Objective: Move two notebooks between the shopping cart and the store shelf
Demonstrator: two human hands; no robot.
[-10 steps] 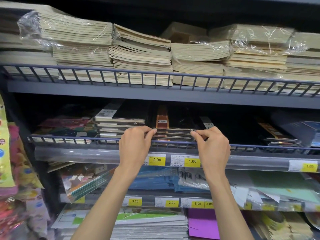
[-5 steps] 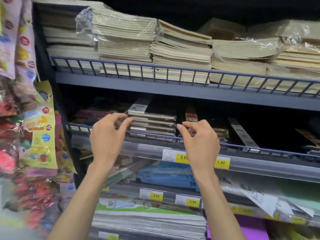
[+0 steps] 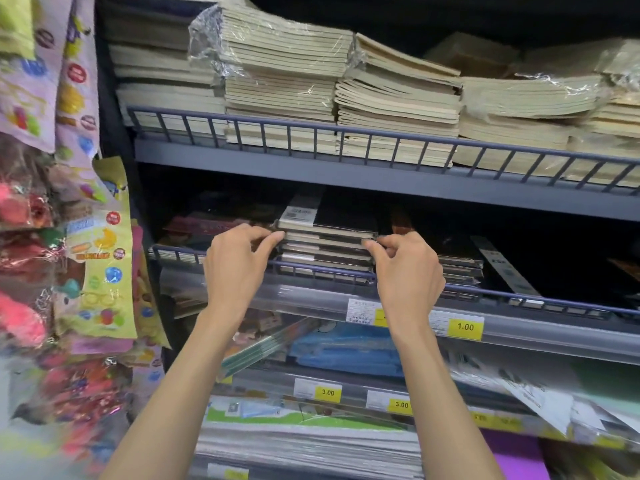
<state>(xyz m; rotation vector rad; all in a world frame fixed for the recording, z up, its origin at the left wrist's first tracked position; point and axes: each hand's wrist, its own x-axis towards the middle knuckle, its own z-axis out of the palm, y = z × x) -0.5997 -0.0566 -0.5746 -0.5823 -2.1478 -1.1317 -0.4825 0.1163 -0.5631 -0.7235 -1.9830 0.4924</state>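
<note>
Your left hand [image 3: 239, 261] and right hand [image 3: 407, 271] pinch the ends of the dark notebook stack [image 3: 327, 249] at frame centre, fingers curled narrow on its upper books. No shopping cart shows, so nothing looks moved yet; both notebooks remain to carry.

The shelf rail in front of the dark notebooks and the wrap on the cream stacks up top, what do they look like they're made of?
Shelf rail: likely metal wire with a matte blue-grey painted coat; thin, rigid bars.
Wrap: thin clear plastic film; it crinkles and glints.
Dark notebooks: paper pages; cover material unclear.
</note>
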